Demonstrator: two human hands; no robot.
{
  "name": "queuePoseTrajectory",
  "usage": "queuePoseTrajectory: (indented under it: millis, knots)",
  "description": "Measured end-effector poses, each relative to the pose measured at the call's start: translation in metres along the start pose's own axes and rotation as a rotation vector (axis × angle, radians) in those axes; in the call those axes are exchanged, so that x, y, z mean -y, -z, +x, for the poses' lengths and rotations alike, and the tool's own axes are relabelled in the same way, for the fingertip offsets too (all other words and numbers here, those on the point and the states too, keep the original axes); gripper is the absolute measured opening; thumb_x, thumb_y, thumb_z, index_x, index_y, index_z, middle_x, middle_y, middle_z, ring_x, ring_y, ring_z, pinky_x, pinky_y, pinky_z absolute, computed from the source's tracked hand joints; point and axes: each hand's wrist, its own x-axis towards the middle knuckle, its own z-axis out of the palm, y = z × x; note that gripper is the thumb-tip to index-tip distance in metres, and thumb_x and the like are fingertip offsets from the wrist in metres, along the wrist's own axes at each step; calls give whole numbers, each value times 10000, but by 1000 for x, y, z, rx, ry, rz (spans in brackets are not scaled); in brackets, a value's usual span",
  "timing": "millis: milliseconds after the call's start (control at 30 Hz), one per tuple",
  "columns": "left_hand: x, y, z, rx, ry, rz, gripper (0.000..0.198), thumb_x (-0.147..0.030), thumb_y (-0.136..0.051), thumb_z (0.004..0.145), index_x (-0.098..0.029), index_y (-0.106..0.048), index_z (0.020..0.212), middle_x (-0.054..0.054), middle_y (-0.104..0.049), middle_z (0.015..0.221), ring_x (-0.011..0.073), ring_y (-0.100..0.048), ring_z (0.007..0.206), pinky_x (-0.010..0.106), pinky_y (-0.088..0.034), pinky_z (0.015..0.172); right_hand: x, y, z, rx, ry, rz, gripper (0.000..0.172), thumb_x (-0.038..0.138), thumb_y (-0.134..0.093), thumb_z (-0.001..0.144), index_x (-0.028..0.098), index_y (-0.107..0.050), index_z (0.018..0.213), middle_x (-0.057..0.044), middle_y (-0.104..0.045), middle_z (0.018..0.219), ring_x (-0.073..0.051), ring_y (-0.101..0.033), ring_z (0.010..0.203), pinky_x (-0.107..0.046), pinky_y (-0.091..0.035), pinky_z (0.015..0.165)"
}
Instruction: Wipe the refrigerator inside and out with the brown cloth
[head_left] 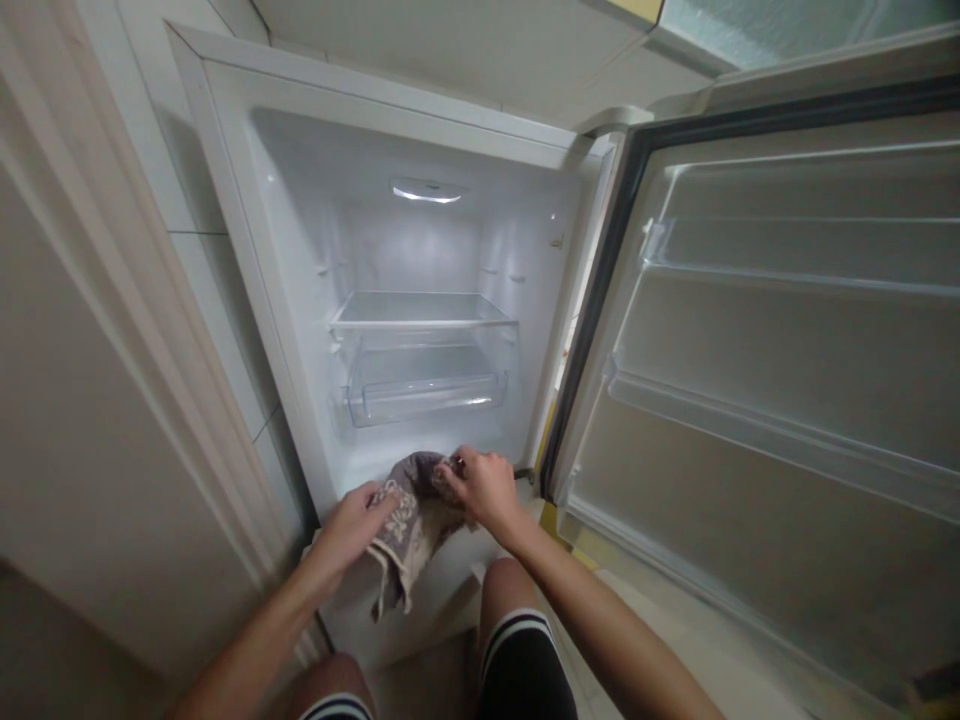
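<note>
A patterned brown and beige cloth (405, 528) hangs between my hands at the lower front of an open fridge (420, 240). My left hand (358, 528) grips its left part, thumb on top of the floral pattern. Bunched cloth sits in the fingers of my right hand (484, 490), to the right and slightly higher. One corner of the cloth dangles below my left hand. Behind it, inside the fridge, are a glass shelf (424, 308) and a clear drawer (431, 398).
The fridge door (765, 350) stands wide open on the right, with clear door racks (750, 425). A pale door frame (142, 280) runs down the left, beside a tiled wall (217, 300). A lamp (427, 190) glows at the back of the fridge. My knees (506, 590) are below.
</note>
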Motion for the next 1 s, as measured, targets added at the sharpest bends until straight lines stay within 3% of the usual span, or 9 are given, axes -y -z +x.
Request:
queuePoseTrajectory:
  millis: [100, 200, 300, 400, 500, 633, 700, 800, 1000]
  knots:
    - [-10, -25, -21, -4, -36, -267, 508, -654, -796, 698, -191, -712, 889, 63, -755, 848, 283, -711, 873, 339, -542, 751, 22, -9, -21, 34, 121, 319, 272, 487, -743, 961, 219, -734, 1006, -35, -762, 908, -182, -672, 821, -273, -427, 744]
    - [-19, -34, -38, -61, 74, -458, 597, -637, -863, 639, -195, -726, 1016, 77, -788, 980, 294, -733, 964, 338, -561, 780, 25, -16, -34, 54, 240, 531, 273, 462, -764, 945, 215, -756, 1061, -15, -716, 956, -163, -641, 888, -277, -463, 837]
    - [-26, -34, -46, -35, 273, -647, 719, -745, -808, 704, -207, -717, 1171, 101, -797, 1096, 293, -754, 963, 325, -558, 700, 18, -24, -42, 97, 330, 569, 459, 473, -852, 864, 265, -764, 1264, -42, -654, 1115, -197, -626, 1042, -330, -486, 966]
    - [-30, -33, -51, -36, 312, -685, 724, -705, -879, 674, -201, -723, 1170, 115, -801, 1111, 296, -765, 960, 305, -554, 650, 8, -35, -49, 121, 408, 594, 719, 456, -938, 769, 299, -686, 1424, -71, -607, 1256, -238, -597, 1182, -377, -492, 1054]
    - [-29, -33, -52, -19, 276, -736, 629, -548, -965, 624, -187, -736, 1086, 107, -810, 1051, 285, -775, 928, 319, -587, 696, -3, -44, -52, 90, 387, 712, 774, 518, -957, 745, 289, -664, 1423, -67, -651, 1280, -237, -620, 1187, -384, -504, 1063]
    - [-23, -34, -52, 67, 334, -877, 494, -396, -933, 679, -176, -739, 1077, 98, -809, 975, 265, -778, 850, 345, -610, 719, -17, -45, -52, 84, 255, 817, 613, 560, -903, 808, 253, -708, 1302, -57, -713, 1224, -219, -674, 1100, -360, -545, 983]
    - [-20, -37, -50, 38, 350, -921, 426, -338, -898, 701, -177, -730, 1057, 84, -802, 949, 249, -769, 820, 335, -607, 697, -21, -43, -52, 103, 275, 766, 525, 528, -860, 869, 259, -713, 1296, -58, -708, 1230, -223, -668, 1131, -358, -545, 986]
    - [-16, -44, -47, -23, 345, -941, 378, -321, -861, 730, -186, -708, 1048, 73, -796, 971, 234, -764, 825, 342, -618, 719, -23, -41, -53, 61, 389, 507, 454, 411, -792, 952, 278, -675, 1370, -74, -671, 1264, -223, -639, 1166, -356, -525, 1009]
    - [-7, -58, -44, -64, 311, -900, 489, -431, -888, 706, -223, -687, 1100, 52, -799, 1034, 246, -772, 908, 342, -609, 743, -29, -55, -48, -101, 595, 20, 233, 232, -615, 1051, 242, -686, 1273, -67, -704, 1027, -205, -620, 936, -317, -475, 838]
